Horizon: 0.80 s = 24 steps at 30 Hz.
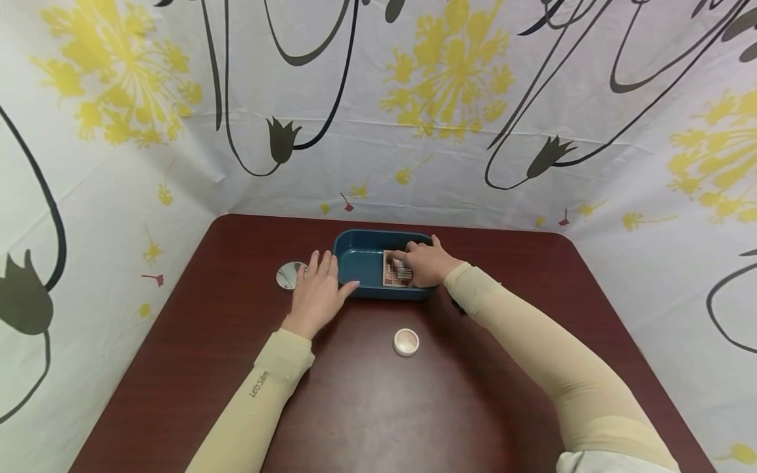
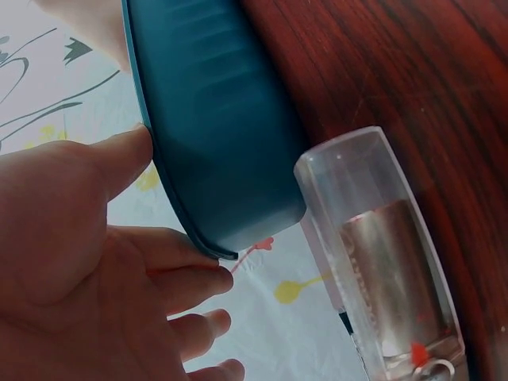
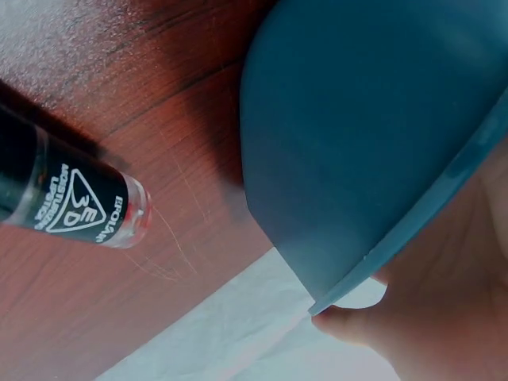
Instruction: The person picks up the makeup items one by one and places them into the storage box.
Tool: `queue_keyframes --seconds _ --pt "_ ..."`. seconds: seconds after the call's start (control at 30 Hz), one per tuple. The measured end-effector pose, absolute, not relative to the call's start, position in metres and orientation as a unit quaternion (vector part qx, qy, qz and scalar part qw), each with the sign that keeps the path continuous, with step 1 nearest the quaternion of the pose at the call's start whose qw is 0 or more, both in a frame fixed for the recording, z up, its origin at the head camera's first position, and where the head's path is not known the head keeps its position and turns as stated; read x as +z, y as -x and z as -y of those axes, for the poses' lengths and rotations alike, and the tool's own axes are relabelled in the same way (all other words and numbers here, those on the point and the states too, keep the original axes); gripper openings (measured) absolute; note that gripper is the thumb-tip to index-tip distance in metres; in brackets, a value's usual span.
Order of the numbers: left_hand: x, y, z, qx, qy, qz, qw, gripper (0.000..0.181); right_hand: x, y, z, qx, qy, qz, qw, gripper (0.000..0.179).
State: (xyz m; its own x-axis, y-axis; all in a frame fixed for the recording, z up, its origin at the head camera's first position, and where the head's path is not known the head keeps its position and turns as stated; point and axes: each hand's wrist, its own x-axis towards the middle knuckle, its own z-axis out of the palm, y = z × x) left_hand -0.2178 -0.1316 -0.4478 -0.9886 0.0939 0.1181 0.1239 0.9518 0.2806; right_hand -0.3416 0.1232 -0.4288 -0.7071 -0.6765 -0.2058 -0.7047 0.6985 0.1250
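Note:
A blue tray (image 1: 359, 267) sits toward the back of the table. Inside its right half is a square makeup palette (image 1: 388, 272) with brown and pink pans. My right hand (image 1: 430, 264) reaches over the tray's right end, its fingers bent round the palette and covering part of it. At the tray's left end, my left hand (image 1: 317, 292) has its fingers extended, with the thumb touching the rim in the left wrist view. A round mirror (image 1: 288, 275) lies just left of that hand, partly covered by its fingers. The right wrist view shows the tray's outer wall (image 3: 341, 143).
A small round white-rimmed jar (image 1: 406, 342) stands in front of the tray. A black lipstick tube (image 3: 75, 186) lies right of the tray, mostly behind my right sleeve in the head view. A clear-capped cosmetic tube (image 2: 389, 262) is near the tray's left end. Patterned cloth (image 1: 378, 177) borders the table.

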Motion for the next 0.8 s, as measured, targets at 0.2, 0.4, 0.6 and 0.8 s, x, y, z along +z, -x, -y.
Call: queue_keyframes --seconds 0.2,0.4,0.6,0.8 --pt "-0.4485 0.2178 0.1317 -0.148 0.055 0.986 0.049 0.083 -0.4295 0.3410 -0.1217 0.092 0.366 -0.922 0.085 0.076" --pt "-0.4483 0.2181 0.1325 -0.143 0.059 0.987 0.052 0.083 -0.4315 0.3421 -0.1223 0.091 0.361 -0.924 0.088 0.078" --pt "-0.4493 0.2177 0.1319 -0.140 0.058 0.987 0.059 0.083 -0.4338 0.3443 -0.1248 0.078 0.359 -0.924 0.101 0.077" --pt "-0.4491 0.2172 0.1319 -0.141 0.057 0.986 0.063 0.082 -0.4305 0.3463 -0.1280 0.028 0.352 -0.929 0.111 0.074"
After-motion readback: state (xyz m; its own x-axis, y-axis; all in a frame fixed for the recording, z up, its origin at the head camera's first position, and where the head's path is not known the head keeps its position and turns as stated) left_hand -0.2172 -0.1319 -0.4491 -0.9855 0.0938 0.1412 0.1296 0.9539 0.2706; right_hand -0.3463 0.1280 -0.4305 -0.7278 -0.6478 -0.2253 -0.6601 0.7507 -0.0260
